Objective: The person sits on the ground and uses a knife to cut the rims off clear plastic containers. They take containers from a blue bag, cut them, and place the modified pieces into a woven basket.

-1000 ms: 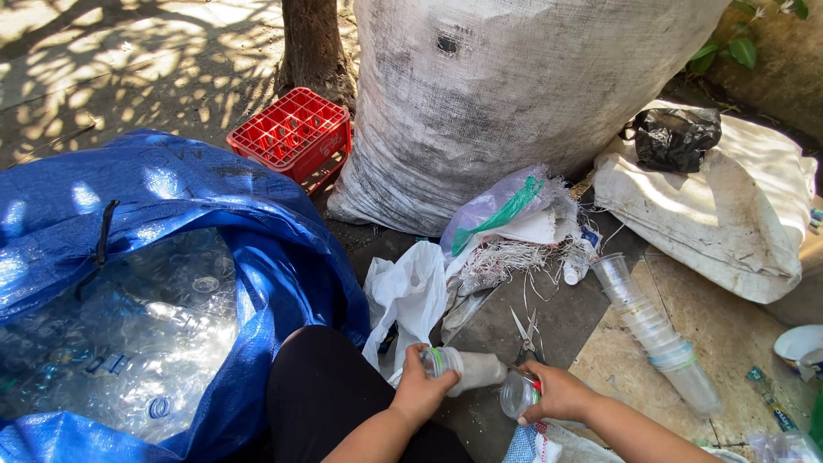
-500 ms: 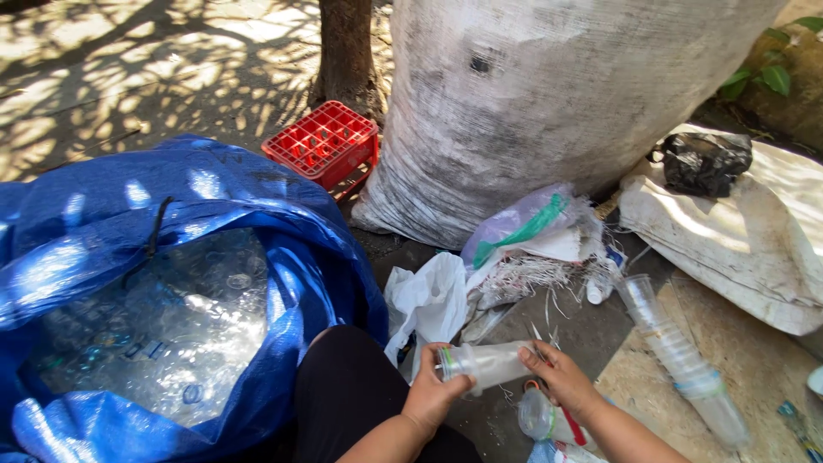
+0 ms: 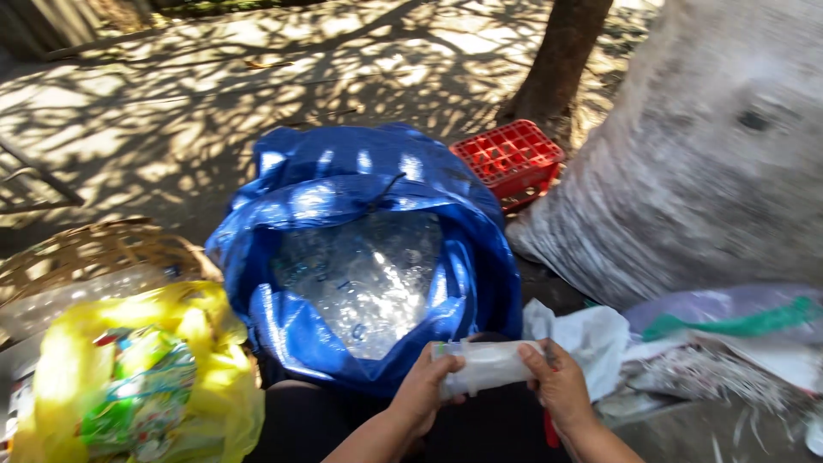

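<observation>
Lying crosswise low in the frame, the clear plastic bottle (image 3: 486,365) is gripped endwise by left hand (image 3: 422,392) and right hand (image 3: 561,383), just below the open blue sack (image 3: 291,249).

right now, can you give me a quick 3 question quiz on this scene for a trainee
1. True or false: both hands hold the clear plastic bottle.
2. What fills the open blue sack? A) clear plastic bottles B) red crates C) woven baskets
3. Fill in: the red crate sits at the foot of a ____.

Key
1. True: the left hand holds one end and the right hand the other, with the bottle lying sideways between them.
2. A
3. Tree trunk, beside the big grey sack.
</observation>
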